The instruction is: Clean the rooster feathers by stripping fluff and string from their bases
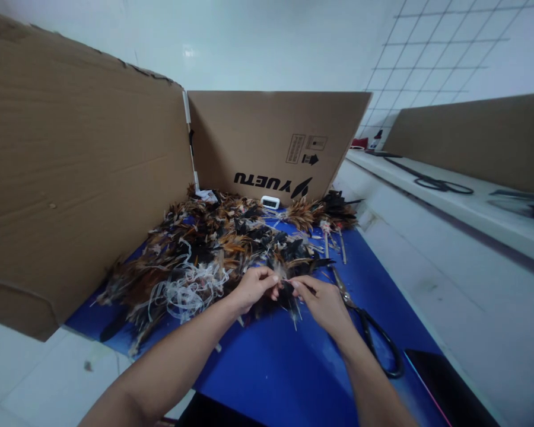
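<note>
Over the near edge of the feather pile, my left hand point(258, 286) is closed in a pinch on a small tuft of feathers point(279, 270). My right hand point(324, 301) sits just beside it, thumb and finger pinching what looks like a thin strand that runs to the tuft; its exact kind is too small to tell. Brown and black feathers point(235, 242) lie heaped beyond both hands. A tangle of clear plastic strips point(189, 290) rests left of my left hand. Large black-handled scissors point(377, 339) lie right of my right hand.
Cardboard panels point(258, 136) stand behind and at the left of the blue tabletop point(267, 379). A small white digital display point(270, 203) stands at the back. A dark phone-like slab point(445, 385) lies front right. More scissors point(442, 185) lie on the ledge at right.
</note>
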`<state>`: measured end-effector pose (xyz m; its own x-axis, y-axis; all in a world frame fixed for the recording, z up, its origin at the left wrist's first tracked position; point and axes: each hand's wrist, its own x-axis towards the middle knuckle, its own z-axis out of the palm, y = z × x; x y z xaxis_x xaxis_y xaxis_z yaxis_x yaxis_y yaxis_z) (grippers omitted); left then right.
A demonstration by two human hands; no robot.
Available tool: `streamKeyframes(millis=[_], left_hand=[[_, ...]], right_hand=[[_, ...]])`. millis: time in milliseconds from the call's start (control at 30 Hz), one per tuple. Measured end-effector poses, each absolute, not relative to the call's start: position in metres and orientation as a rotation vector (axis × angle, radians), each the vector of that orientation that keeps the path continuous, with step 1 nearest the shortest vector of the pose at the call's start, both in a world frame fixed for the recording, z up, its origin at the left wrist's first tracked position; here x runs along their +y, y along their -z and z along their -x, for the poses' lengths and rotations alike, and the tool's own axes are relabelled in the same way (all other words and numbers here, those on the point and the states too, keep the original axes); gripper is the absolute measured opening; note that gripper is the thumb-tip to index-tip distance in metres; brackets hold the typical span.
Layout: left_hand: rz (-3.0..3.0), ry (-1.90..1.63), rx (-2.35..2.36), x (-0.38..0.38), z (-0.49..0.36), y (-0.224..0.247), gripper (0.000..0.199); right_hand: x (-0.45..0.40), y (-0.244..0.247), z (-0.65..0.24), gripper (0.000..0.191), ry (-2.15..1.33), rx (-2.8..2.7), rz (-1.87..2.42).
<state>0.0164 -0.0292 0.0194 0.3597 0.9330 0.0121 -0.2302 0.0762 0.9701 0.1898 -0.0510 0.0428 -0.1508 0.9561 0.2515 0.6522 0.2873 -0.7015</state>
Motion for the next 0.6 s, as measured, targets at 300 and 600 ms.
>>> streamKeyframes(millis=[300, 600], left_hand=[[-1.118, -1.054, 0.791, -0.0299, -0.0149, -0.0257, 0.029], [-1.769, -1.069, 1.244, -0.0274, -0.0118, -0.0194, 0.020]], right_hand=[[-0.0516, -0.0479, -0.1940, 0.026, -0.532, -1.855, 1.485], [-0.0555, -0.0447, -0.1865, 0.023, -0.102, -2.127, 1.168]])
